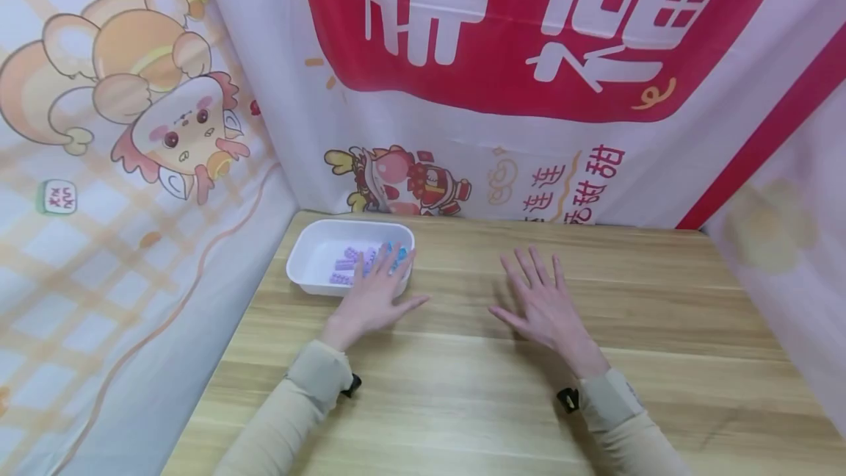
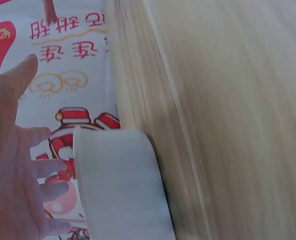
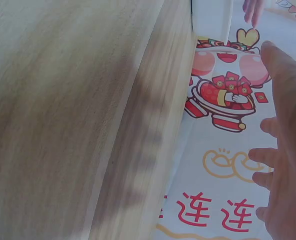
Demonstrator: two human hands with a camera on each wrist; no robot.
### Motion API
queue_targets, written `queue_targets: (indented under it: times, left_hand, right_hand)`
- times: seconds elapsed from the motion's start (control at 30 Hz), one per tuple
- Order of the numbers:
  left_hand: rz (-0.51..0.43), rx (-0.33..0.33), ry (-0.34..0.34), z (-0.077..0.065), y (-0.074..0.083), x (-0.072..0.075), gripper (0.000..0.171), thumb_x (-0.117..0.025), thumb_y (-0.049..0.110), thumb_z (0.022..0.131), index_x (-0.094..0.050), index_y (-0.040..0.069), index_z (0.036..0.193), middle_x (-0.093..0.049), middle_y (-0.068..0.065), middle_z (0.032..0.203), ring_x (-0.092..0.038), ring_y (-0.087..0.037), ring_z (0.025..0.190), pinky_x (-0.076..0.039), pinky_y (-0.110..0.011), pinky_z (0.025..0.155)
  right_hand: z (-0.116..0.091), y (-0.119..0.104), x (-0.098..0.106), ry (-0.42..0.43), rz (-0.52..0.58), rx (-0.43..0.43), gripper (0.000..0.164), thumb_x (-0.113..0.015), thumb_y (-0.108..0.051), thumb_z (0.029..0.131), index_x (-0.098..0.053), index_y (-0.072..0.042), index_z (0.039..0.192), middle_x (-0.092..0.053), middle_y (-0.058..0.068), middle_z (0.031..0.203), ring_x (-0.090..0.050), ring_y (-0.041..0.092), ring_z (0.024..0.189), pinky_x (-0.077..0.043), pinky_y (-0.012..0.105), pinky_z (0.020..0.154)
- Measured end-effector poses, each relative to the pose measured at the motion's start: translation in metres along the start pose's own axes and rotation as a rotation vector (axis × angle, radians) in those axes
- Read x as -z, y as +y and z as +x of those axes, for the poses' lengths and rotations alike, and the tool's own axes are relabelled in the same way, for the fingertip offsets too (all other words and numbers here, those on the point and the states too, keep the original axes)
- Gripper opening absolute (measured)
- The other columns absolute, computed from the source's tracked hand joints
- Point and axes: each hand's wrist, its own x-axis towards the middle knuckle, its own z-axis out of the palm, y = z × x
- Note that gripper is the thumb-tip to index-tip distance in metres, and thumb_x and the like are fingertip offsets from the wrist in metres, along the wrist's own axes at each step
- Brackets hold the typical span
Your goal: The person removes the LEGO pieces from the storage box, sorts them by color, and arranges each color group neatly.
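Note:
My left hand is spread, its fingers reaching over the near right side of a white plastic tub. Inside the tub lie several small bumpy purple pieces and some blue pieces, partly hidden by the fingers. In the left wrist view the tub's outer wall stands beside the fingers of that hand. My right hand hovers over the wooden table with fingers spread and nothing in it. The right wrist view shows its fingers apart, above the table's back edge.
The wooden table ends at a hanging cloth with red and white print along the back. Another printed cloth hangs at the left, and a white one at the right. Each wrist wears a black strap.

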Motion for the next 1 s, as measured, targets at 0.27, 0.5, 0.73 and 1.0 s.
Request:
queue_targets:
  times: [0.27,0.5,0.73,1.0]
  left_hand:
    - [-0.012,0.038,0.050,-0.013,-0.027,-0.001,0.095,-0.056,0.073,0.105,-0.022,0.023,0.178,-0.016,-0.015,0.186,-0.013,-0.043,0.173,-0.004,-0.073,0.140]
    - [-0.038,0.150,0.092,-0.024,-0.065,0.005,0.103,-0.054,0.076,0.103,-0.018,0.017,0.178,-0.014,-0.018,0.186,-0.010,-0.044,0.173,0.000,-0.072,0.140]
    - [-0.060,0.276,0.145,-0.034,-0.122,0.015,0.112,-0.050,0.077,0.104,-0.007,0.004,0.177,-0.008,-0.029,0.183,-0.009,-0.052,0.170,-0.001,-0.073,0.139]
    - [-0.037,0.352,0.104,-0.052,-0.155,0.010,0.125,-0.042,0.084,0.103,0.003,-0.009,0.172,-0.002,-0.036,0.180,-0.010,-0.056,0.168,-0.007,-0.072,0.139]
  right_hand:
    - [0.001,-0.004,0.002,-0.023,0.021,-0.008,0.103,-0.060,-0.069,0.101,-0.021,-0.010,0.176,-0.016,0.018,0.184,-0.011,0.043,0.173,-0.002,0.071,0.140]
    - [0.001,-0.013,-0.002,-0.032,0.128,-0.006,0.103,-0.063,-0.062,0.103,-0.015,-0.008,0.177,-0.015,0.019,0.184,-0.013,0.044,0.172,-0.001,0.068,0.141]
    - [-0.001,-0.016,-0.008,-0.043,0.157,0.032,0.105,-0.063,-0.062,0.104,-0.012,-0.005,0.177,-0.015,0.020,0.184,-0.016,0.043,0.172,-0.005,0.063,0.143]
    - [-0.008,-0.019,-0.011,-0.033,0.179,0.049,0.105,-0.063,-0.060,0.104,-0.013,-0.002,0.176,-0.014,0.020,0.184,-0.018,0.043,0.171,-0.010,0.062,0.142]
